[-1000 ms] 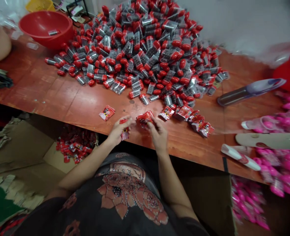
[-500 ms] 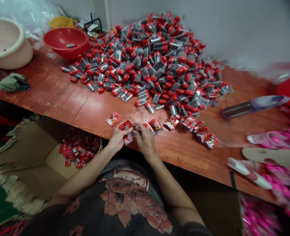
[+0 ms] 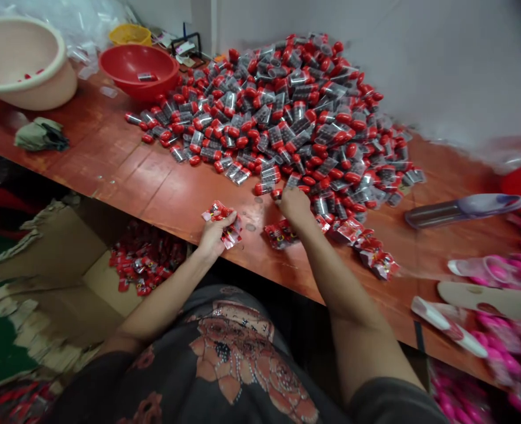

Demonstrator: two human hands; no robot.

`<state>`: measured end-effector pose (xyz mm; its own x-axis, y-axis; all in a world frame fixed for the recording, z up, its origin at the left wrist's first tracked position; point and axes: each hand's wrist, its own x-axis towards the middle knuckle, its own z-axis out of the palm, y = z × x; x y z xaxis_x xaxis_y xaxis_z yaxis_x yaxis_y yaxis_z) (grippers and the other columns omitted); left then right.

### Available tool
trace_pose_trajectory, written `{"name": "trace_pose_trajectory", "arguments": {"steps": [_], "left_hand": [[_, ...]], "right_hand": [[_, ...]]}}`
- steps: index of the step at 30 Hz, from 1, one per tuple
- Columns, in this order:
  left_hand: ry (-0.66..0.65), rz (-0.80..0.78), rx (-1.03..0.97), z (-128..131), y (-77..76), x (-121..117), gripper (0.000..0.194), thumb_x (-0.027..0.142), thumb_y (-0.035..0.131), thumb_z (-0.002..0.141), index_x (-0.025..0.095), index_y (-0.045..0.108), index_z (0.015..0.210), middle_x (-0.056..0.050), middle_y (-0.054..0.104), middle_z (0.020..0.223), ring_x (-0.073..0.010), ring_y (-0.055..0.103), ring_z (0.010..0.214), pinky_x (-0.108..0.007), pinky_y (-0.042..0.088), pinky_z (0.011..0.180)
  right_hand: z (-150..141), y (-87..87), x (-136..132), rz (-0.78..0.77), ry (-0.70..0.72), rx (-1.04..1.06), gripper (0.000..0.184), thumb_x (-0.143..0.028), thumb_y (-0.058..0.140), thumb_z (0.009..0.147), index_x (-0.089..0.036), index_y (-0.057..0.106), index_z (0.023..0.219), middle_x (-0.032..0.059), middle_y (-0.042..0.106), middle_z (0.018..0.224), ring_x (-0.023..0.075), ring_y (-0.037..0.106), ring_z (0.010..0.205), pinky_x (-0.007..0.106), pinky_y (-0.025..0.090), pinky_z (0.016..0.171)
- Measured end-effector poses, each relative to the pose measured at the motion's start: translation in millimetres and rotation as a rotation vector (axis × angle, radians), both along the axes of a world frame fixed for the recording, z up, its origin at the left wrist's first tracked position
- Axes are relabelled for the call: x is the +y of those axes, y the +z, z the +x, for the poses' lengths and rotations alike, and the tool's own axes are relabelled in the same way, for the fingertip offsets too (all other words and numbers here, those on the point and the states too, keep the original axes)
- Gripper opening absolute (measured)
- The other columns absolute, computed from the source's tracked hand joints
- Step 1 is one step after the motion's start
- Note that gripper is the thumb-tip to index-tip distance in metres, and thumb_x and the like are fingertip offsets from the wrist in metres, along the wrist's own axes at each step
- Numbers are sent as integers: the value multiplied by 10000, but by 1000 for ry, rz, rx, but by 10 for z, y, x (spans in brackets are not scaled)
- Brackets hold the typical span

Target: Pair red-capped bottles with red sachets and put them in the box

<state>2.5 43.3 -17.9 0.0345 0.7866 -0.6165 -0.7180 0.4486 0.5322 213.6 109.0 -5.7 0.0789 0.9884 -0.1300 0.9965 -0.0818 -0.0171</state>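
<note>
My left hand (image 3: 215,235) is shut on a small bunch of red foil packets (image 3: 221,220) above the table's front edge. My right hand (image 3: 294,207) is stretched out to the near edge of a large heap of clear capsule-shaped containers with red caps (image 3: 287,118). Its fingertips are at a loose red-capped container (image 3: 264,188), and whether they hold anything is hidden. More red foil packets (image 3: 280,234) lie on the wood under my right wrist, and others (image 3: 374,258) trail off to the right.
The heap covers much of a worn reddish wooden table (image 3: 105,168). A red bowl (image 3: 137,68) and a beige basin (image 3: 24,65) stand at the back left. An open cardboard box (image 3: 145,259) of red packets sits below the front edge, with pink-packaged goods (image 3: 508,274) at the right.
My right hand has moved away from my left hand, forward to the heap. My left hand stays low, now gripping the packets in a bunch. The view has shifted slightly.
</note>
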Motion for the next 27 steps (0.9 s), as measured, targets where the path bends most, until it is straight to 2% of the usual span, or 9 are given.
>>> {"name": "trace_pose_trajectory", "arguments": {"steps": [5, 8, 10, 13, 14, 16, 19, 24, 27], "left_hand": [[-31, -117, -70, -98, -10, 31, 153, 101, 770, 693, 132, 621, 694, 5, 663, 602, -101, 617, 499, -215, 521, 555], [-25, -150, -89, -151, -18, 33, 107, 107, 722, 750, 134, 627, 710, -2, 670, 617, -106, 621, 511, -234, 526, 575], [-22, -157, -95, -173, -21, 23, 82, 107, 701, 771, 134, 634, 731, -6, 675, 632, -109, 625, 521, -249, 531, 596], [-1, -147, -115, -181, -30, 7, 76, 99, 682, 785, 139, 632, 744, -3, 678, 646, -108, 629, 531, -260, 537, 618], [3, -145, -124, -178, -35, 3, 80, 98, 681, 785, 139, 629, 740, -4, 677, 645, -109, 630, 533, -261, 538, 622], [8, -146, -136, -163, -43, -2, 83, 96, 685, 778, 135, 626, 734, -10, 681, 653, -115, 639, 553, -262, 542, 641], [9, -148, -130, -130, -38, -13, 75, 94, 696, 763, 129, 634, 742, -18, 691, 677, -123, 655, 591, -265, 546, 678], [-23, -108, -105, -75, 7, -77, 76, 115, 705, 751, 134, 634, 734, -13, 694, 672, -134, 657, 587, -280, 544, 669], [13, -64, -52, -55, 35, -107, 116, 117, 745, 700, 136, 634, 729, -3, 695, 678, -127, 653, 586, -259, 530, 649]], "right_hand": [[-145, -54, -58, -78, 96, 22, 288, -161, 507, 851, -44, 669, 1060, 242, 681, 1015, 301, 659, 927, 343, 466, 748], [-237, -3, -195, -29, 117, 102, 325, -172, 513, 847, -75, 649, 1126, 223, 670, 1083, 303, 658, 924, 363, 479, 744], [-322, 50, -349, 90, 129, 285, 373, -194, 498, 873, -123, 600, 1225, 184, 669, 1121, 281, 656, 915, 381, 492, 764], [-520, 133, -693, 228, 128, 784, 443, -282, 531, 897, -197, 498, 1330, 90, 700, 1049, 204, 659, 828, 352, 520, 753], [-597, 152, -820, 236, 122, 937, 439, -313, 548, 896, -210, 499, 1319, 68, 705, 1018, 190, 658, 810, 341, 528, 741], [-741, 161, -1049, 246, 124, 1093, 380, -340, 570, 889, -235, 559, 1254, 53, 703, 1023, 186, 656, 851, 346, 534, 770], [-870, 107, -1245, 307, 103, 1093, 351, -328, 550, 904, -275, 588, 1250, 58, 685, 1070, 196, 644, 919, 373, 532, 816], [-870, 6, -1301, 361, 118, 955, 400, -304, 529, 922, -299, 556, 1321, 64, 636, 992, 197, 614, 870, 381, 537, 778], [-854, -23, -1352, 429, 161, 849, 448, -285, 523, 926, -335, 501, 1370, 66, 598, 980, 203, 594, 867, 381, 540, 756]]}}
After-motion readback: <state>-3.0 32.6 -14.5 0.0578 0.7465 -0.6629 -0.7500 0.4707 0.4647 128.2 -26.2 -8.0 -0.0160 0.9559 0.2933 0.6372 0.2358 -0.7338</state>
